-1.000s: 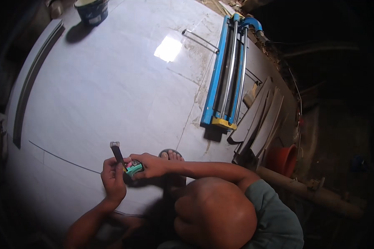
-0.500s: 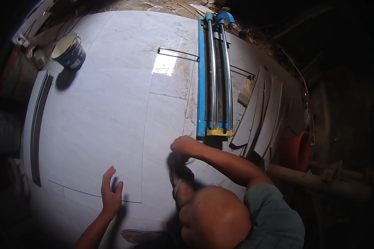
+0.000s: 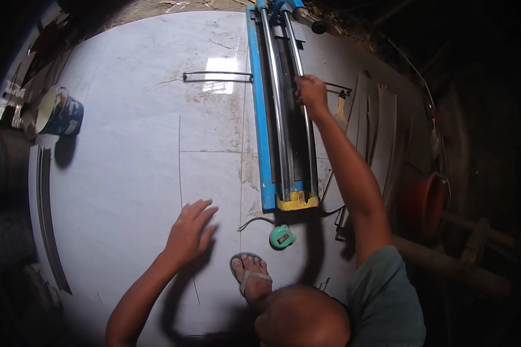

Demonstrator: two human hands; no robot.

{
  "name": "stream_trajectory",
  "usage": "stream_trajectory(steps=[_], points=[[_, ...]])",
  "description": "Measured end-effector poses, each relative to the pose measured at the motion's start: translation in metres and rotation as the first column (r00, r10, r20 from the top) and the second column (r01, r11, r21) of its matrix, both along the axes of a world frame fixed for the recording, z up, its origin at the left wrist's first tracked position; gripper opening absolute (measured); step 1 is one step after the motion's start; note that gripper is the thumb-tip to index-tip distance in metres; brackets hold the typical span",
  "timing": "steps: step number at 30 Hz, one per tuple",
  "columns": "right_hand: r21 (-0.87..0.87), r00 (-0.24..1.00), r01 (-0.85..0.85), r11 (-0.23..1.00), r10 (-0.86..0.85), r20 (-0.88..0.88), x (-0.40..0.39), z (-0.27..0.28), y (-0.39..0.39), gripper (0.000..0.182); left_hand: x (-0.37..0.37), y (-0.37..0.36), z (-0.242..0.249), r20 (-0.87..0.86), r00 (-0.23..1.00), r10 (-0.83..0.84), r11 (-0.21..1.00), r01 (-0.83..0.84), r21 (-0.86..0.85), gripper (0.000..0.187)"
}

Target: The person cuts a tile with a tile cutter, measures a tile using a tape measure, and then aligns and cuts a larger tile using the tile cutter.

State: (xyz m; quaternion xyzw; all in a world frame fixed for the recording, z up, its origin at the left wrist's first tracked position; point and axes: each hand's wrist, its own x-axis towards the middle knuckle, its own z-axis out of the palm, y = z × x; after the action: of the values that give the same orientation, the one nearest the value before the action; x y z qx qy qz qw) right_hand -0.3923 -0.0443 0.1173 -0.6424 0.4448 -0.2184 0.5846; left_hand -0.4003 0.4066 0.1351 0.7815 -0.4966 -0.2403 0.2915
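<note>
A blue tile cutter (image 3: 260, 127) with two chrome rails and a yellow end lies lengthwise on pale tiles. My right hand (image 3: 312, 97) is closed around its right-hand rail, about midway along its upper half. My left hand (image 3: 191, 231) hovers over a large pale tile (image 3: 121, 191), fingers spread and holding nothing. A teal tape measure (image 3: 282, 236) with a dark strap rests on the floor just below the cutter's yellow end. Beside it is my sandalled foot (image 3: 252, 274).
A paint bucket (image 3: 63, 113) stands at the far left, above dark-edged strips (image 3: 47, 214). Right of the cutter lie a brush (image 3: 340, 110) and several narrow tile offcuts (image 3: 382, 127). An orange bucket (image 3: 421, 205) and a wooden pole (image 3: 446, 260) are at the right.
My right hand has gone from beside my foot up to the cutter's rail. The tape measure now shows on the floor. My left hand has moved up and right, and the view has shifted.
</note>
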Motion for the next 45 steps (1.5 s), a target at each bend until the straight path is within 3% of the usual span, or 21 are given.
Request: stream_trajectory(steps=[1, 4, 8, 11, 13, 16, 19, 20, 21, 23, 25, 28, 29, 32, 35, 36, 37, 40, 42, 43, 45], points=[[0.039, 0.995, 0.096, 0.995, -0.097, 0.033, 0.007, -0.004, -0.021, 0.017, 0.003, -0.021, -0.010, -0.016, 1.000, 0.011, 1.000, -0.012, -0.022, 0.041], [-0.149, 0.987, 0.135, 0.980, -0.120, 0.104, 0.035, -0.010, -0.078, 0.018, 0.012, -0.086, -0.036, -0.120, 0.988, 0.102, 0.987, -0.115, -0.110, 0.038], [0.029, 0.934, 0.301, 0.953, -0.300, 0.192, 0.071, -0.025, -0.124, 0.019, 0.027, -0.156, -0.068, -0.112, 0.960, 0.255, 0.937, -0.274, -0.216, 0.039], [0.063, 0.966, 0.258, 0.964, -0.259, 0.007, 0.095, -0.064, -0.150, 0.021, 0.033, -0.173, -0.108, -0.043, 0.924, 0.380, 0.882, -0.376, -0.283, 0.038], [-0.010, 0.986, 0.163, 0.987, -0.163, -0.036, 0.108, -0.076, -0.164, 0.019, 0.027, -0.184, -0.096, 0.020, 0.922, 0.386, 0.895, -0.369, -0.249, 0.036], [0.228, 0.929, 0.298, 0.927, -0.336, 0.155, 0.138, -0.102, -0.196, 0.020, 0.030, -0.187, -0.094, 0.096, 0.922, 0.376, 0.921, -0.361, -0.145, 0.035], [0.528, 0.915, 0.211, 0.823, -0.356, 0.190, 0.140, -0.120, -0.227, 0.029, 0.029, -0.193, -0.090, 0.203, 0.926, 0.319, 0.946, -0.322, -0.016, 0.037], [0.437, 0.878, 0.349, 0.829, -0.452, 0.156, 0.157, -0.127, -0.223, 0.034, 0.029, -0.193, -0.093, 0.216, 0.925, 0.313, 0.948, -0.318, -0.014, 0.037], [0.404, 0.897, 0.366, 0.838, -0.434, 0.088, 0.162, -0.140, -0.235, 0.028, 0.029, -0.194, -0.093, 0.227, 0.925, 0.306, 0.950, -0.313, -0.002, 0.036], [0.491, 0.847, 0.399, 0.774, -0.516, 0.125, 0.164, -0.135, -0.232, 0.024, 0.027, -0.196, -0.093, 0.231, 0.928, 0.291, 0.953, -0.303, 0.017, 0.034], [0.640, 0.872, 0.254, 0.725, -0.458, 0.172, 0.163, -0.145, -0.249, 0.021, 0.026, -0.195, -0.096, 0.250, 0.927, 0.279, 0.956, -0.294, 0.023, 0.036], [0.690, 0.835, 0.111, 0.715, -0.443, 0.325, 0.171, -0.167, -0.258, 0.017, 0.026, -0.196, -0.096, 0.262, 0.927, 0.268, 0.960, -0.281, 0.014, 0.035], [0.702, 0.813, 0.185, 0.688, -0.508, 0.285, 0.174, -0.168, -0.259, 0.016, 0.026, -0.196, -0.096, 0.268, 0.929, 0.257, 0.962, -0.271, 0.018, 0.035], [0.423, 0.756, 0.545, 0.724, -0.642, 0.124, 0.154, -0.080, -0.189, 0.017, 0.026, -0.195, -0.095, 0.271, 0.927, 0.260, 0.961, -0.275, 0.015, 0.034], [0.509, 0.583, 0.665, 0.546, -0.806, 0.103, 0.146, -0.060, -0.176, 0.035, 0.029, -0.194, -0.093, 0.241, 0.929, 0.280, 0.958, -0.288, -0.003, 0.033], [0.493, 0.525, 0.733, 0.469, -0.851, 0.029, 0.138, -0.061, -0.179, 0.037, 0.029, -0.195, -0.093, 0.227, 0.931, 0.285, 0.957, -0.291, -0.006, 0.033], [0.498, 0.473, 0.748, 0.438, -0.879, 0.063, 0.130, -0.085, -0.196, 0.033, 0.029, -0.193, -0.092, 0.213, 0.935, 0.285, 0.957, -0.291, -0.004, 0.033], [0.132, 0.561, 0.816, 0.563, -0.826, 0.061, 0.079, -0.095, -0.215, 0.039, 0.031, -0.191, -0.093, 0.183, 0.940, 0.287, 0.957, -0.291, -0.010, 0.033], [0.222, 0.537, 0.787, 0.576, -0.816, 0.216, 0.028, -0.074, -0.217, 0.018, 0.033, -0.191, -0.093, 0.177, 0.940, 0.291, 0.956, -0.291, -0.028, 0.033], [0.244, 0.558, 0.753, 0.611, -0.790, 0.254, -0.004, -0.069, -0.221, 0.017, 0.033, -0.188, -0.093, 0.175, 0.939, 0.295, 0.955, -0.294, -0.033, 0.033], [0.219, 0.562, 0.776, 0.591, -0.806, 0.185, -0.063, -0.042, -0.226, 0.017, 0.034, -0.187, -0.093, 0.152, 0.941, 0.301, 0.954, -0.297, -0.050, 0.034]])
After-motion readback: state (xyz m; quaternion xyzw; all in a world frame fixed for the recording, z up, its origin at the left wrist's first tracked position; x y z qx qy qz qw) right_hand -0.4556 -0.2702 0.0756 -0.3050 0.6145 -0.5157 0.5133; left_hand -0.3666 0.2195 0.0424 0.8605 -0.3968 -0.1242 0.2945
